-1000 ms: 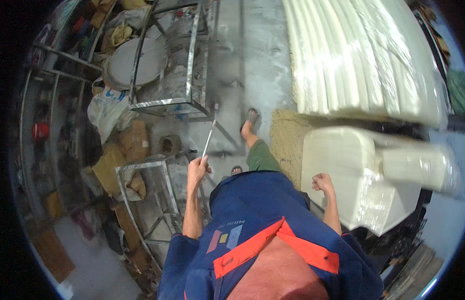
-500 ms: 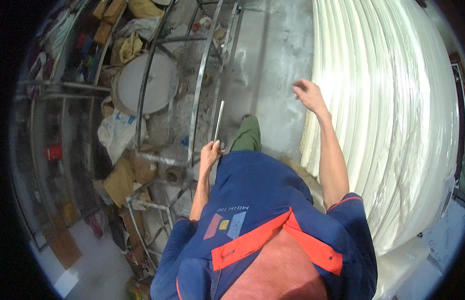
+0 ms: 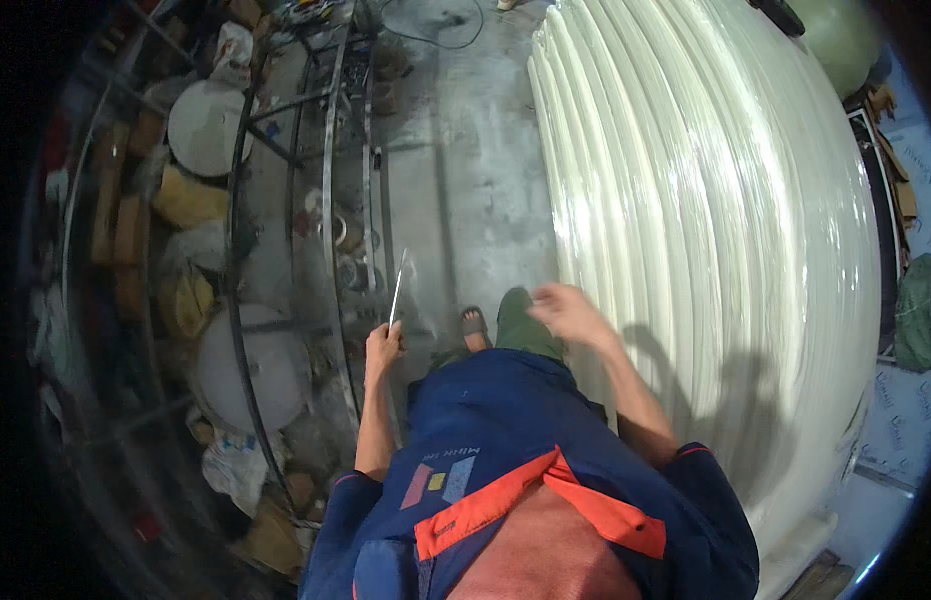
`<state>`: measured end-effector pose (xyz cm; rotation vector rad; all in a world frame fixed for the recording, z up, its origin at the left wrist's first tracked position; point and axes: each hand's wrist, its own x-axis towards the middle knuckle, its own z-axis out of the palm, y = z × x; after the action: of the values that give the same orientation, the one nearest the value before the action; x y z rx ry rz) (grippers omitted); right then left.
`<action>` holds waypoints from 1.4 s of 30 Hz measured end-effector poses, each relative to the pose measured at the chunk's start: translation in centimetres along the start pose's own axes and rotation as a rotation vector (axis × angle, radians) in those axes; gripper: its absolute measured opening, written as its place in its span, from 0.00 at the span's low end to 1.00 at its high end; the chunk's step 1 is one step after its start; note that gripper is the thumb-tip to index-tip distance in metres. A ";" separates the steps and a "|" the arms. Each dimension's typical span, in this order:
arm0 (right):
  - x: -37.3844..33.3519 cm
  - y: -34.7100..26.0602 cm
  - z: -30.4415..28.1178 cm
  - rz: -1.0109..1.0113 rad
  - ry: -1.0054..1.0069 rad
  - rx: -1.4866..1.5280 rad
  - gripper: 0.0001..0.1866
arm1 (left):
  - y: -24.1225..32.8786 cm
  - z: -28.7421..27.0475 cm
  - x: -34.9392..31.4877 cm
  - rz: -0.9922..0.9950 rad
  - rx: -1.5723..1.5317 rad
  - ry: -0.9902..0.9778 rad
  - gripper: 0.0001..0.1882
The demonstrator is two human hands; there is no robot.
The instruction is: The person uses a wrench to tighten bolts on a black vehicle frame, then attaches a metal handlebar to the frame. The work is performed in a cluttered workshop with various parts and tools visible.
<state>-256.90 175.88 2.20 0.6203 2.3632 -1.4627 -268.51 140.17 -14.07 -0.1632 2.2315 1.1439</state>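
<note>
My left hand (image 3: 384, 350) is closed around one end of a thin, silvery metal rod (image 3: 398, 285), which points forward and slightly right. Just left of that hand runs the metal rack frame (image 3: 332, 180). My right hand (image 3: 573, 315) hangs over my green trouser leg, close to the near side of a long stack of pale, film-wrapped sheets (image 3: 665, 200). Motion smears its fingers, and no object shows in it.
A grey floor strip (image 3: 485, 150) runs forward between rack and stack. Inside the rack lie round pale discs (image 3: 253, 365), sacks and boxes. A dark cable (image 3: 445, 45) loops across the floor ahead. My sandalled foot (image 3: 474, 327) stands on the floor strip.
I have moved forward along the strip, and the rack and stack have shifted back in view. My right hand has swung down and inward from beside the stack. The rod stays in my left hand.
</note>
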 end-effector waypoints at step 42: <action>145.1 -17.1 -90.4 0.143 0.996 1.572 0.07 | 105.8 -3.2 136.3 -0.088 0.138 0.278 0.14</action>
<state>-392.89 280.02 -11.43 2.1004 0.8240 -3.2052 -418.51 225.31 -17.85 -0.3799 2.5090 0.9645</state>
